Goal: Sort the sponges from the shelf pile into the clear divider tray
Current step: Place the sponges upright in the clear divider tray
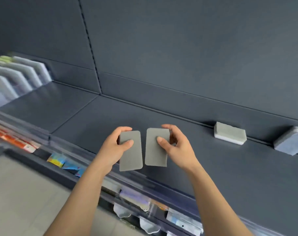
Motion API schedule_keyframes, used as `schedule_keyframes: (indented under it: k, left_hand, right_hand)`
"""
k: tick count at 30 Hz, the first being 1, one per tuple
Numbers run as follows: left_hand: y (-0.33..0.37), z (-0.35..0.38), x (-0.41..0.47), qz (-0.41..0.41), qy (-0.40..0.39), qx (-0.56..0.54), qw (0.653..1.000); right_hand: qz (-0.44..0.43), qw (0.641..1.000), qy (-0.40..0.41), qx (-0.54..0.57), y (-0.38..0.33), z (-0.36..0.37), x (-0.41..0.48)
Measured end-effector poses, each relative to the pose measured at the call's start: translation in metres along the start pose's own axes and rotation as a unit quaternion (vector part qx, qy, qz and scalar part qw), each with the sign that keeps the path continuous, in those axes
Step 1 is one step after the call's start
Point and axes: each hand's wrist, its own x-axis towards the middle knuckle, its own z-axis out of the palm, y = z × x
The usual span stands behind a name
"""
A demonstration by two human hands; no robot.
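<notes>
Sponges [131,150], one gripped in each hands [114,147]

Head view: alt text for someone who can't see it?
The left hand grips one grey sponge and the right hand a second sponge, over a dark shelf. Two loose sponges lie back right; a divider tray stands far left.

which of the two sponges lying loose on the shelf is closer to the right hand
The grey-topped sponge with a white base. It lies between the right hand and the bluish sponge at the frame's right edge.
</notes>
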Motion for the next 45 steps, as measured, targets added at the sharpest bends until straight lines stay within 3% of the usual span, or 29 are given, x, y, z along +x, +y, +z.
schedule_keyframes:
  k: [18,28,45]
  left_hand:
    - [-0.078,-0.307,-0.023,-0.007,0.146,-0.036,0.989]
    - [-0.095,-0.424,0.015,0.01,0.21,-0.056,0.976]
    - [-0.092,-0.612,0.159,0.024,0.229,-0.034,0.972]
  right_hand:
    - [-0.037,0.993,-0.097,0.049,-0.088,0.321,0.051]
    - [-0.07,0.988,-0.134,0.021,-0.127,0.441,0.116]
    - [-0.083,0.991,-0.1,-0.023,-0.188,0.604,0.28]
